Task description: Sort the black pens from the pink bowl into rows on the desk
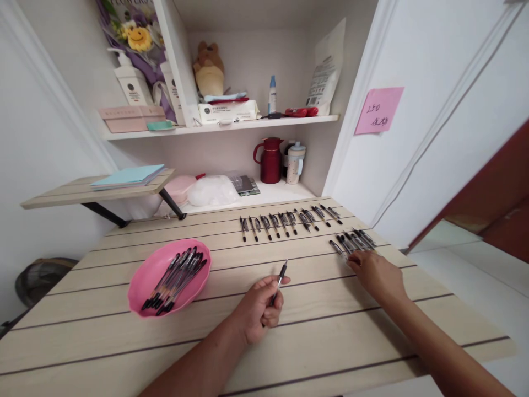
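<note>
My left hand [262,309], closed, grips an uncapped pen [282,274] with a clear barrel and black grip, its tip pointing up and away. Over on the right, my right hand [378,275] has its fingers pinched at the near end of a pen [338,249], the leftmost of a tight group of pens [359,240]; the fingers partly cover that group. Farther back, a spread-out row of uncapped pens [275,226] lies on the table, with small caps beside many of them. A pink bowl [136,292] on the left holds several black-capped pens [177,281].
The slatted wooden table [231,364] reaches back to white shelves [264,122]. A red jug [271,161] and a pale bottle [295,164] stand on the lower shelf. A small raised stand [61,193] with blue papers [128,176] overhangs the back left. A pink note [379,110] hangs at right.
</note>
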The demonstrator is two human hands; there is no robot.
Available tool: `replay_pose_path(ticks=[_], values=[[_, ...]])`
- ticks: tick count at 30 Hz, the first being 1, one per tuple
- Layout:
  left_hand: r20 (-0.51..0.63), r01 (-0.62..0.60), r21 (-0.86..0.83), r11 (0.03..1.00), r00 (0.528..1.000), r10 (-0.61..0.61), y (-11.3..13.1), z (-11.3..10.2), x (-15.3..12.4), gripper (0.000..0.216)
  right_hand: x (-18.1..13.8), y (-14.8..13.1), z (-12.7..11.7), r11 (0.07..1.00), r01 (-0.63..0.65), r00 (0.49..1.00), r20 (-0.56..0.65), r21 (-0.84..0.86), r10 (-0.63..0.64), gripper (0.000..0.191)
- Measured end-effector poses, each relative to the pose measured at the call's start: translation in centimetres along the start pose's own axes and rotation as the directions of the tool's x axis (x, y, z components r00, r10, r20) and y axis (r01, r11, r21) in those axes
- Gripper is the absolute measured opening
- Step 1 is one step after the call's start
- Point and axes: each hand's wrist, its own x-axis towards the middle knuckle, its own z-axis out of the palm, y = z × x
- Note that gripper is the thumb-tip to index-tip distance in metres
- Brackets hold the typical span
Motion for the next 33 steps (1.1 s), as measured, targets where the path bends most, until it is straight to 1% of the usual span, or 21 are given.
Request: replay_pose_path(ticks=[3,7,13,16,18,19,20,21,22,23,24,25,27,29,31,33], values=[[-0.016,0.001,0.001,1.000,1.000,0.000,0.0,0.1,-0.1,0.035,0.4,-0.3,0.1,1.000,0.007,1.000,0.019,-0.025,-0.006,0.023],[-0.023,-0.001,0.006,1.000,1.000,0.001,0.1,0.3,-0.1,0.034,0.6,-0.4,0.3,1.000,0.007,1.000,0.028,-0.018,-0.006,0.023],[-0.002,-0.025,0.001,1.000,1.000,0.025,-0.1,0.1,-0.1,0.031,0.6,-0.4,0.5,1.000,0.009,1.000,-0.024,-0.020,-0.009,0.024],[-0.016,-0.051,-0.039,0.998,0.999,0.050,-0.5,0.2,0.1,0.027,-0.3,-1.1,-0.2,0.999,-0.010,0.998,-0.069,0.049,0.013,0.023],[-0.047,-0.081,-0.113,0.990,0.996,0.076,-0.8,0.4,0.2,0.024,-1.8,-2.7,-0.9,0.980,-0.010,0.999,-0.049,0.199,0.020,0.021],[-0.061,-0.104,-0.160,0.982,0.994,0.095,-0.9,0.6,0.3,0.023,-2.9,-3.8,-1.3,0.949,0.005,1.000,-0.009,0.316,-0.002,0.020],[-0.072,-0.132,-0.208,0.969,0.990,0.120,-1.1,0.8,0.4,0.022,-4.1,-5.2,-1.5,0.879,0.039,0.994,0.068,0.475,-0.080,0.020],[-0.082,-0.166,-0.253,0.953,0.985,0.150,-1.2,1.0,0.5,0.022,-5.4,-6.7,-1.7,0.777,0.047,0.976,0.137,0.628,-0.170,0.022],[-0.084,-0.193,-0.292,0.937,0.981,0.176,-1.3,1.2,0.5,0.021,-6.7,-8.2,-1.7,0.665,0.026,0.950,0.189,0.746,-0.250,0.024],[-0.082,-0.211,-0.323,0.922,0.977,0.194,-1.5,1.4,0.6,0.020,-7.9,-9.7,-1.7,0.569,0.010,0.922,0.213,0.822,-0.323,0.022],[-0.079,-0.219,-0.347,0.912,0.976,0.204,-1.5,1.5,0.6,0.020,-9.0,-11.1,-1.7,0.508,0.015,0.910,0.198,0.861,-0.363,0.016],[-0.078,-0.221,-0.365,0.904,0.975,0.207,-1.6,1.5,0.6,0.019,-9.9,-12.3,-1.6,0.492,0.025,0.910,0.183,0.870,-0.371,0.012],[-0.079,-0.218,-0.382,0.898,0.976,0.204,-1.6,1.5,0.6,0.018,-10.9,-13.9,-1.4,0.515,0.047,0.930,0.151,0.856,-0.336,0.006],[-0.095,-0.235,-0.384,0.893,0.972,0.215,-1.5,1.5,0.5,0.018,-10.9,-14.4,-1.3,0.548,0.064,0.941,0.132,0.834,-0.311,0.003],[-0.099,-0.257,-0.372,0.892,0.966,0.237,-1.4,1.4,0.6,0.020,-10.3,-13.9,-1.3,0.572,0.087,0.942,0.121,0.815,-0.314,0.009],[-0.095,-0.260,-0.346,0.902,0.966,0.242,-1.3,1.2,0.6,0.028,-9.1,-12.4,-1.3,0.637,0.122,0.950,0.096,0.762,-0.297,0.013]])
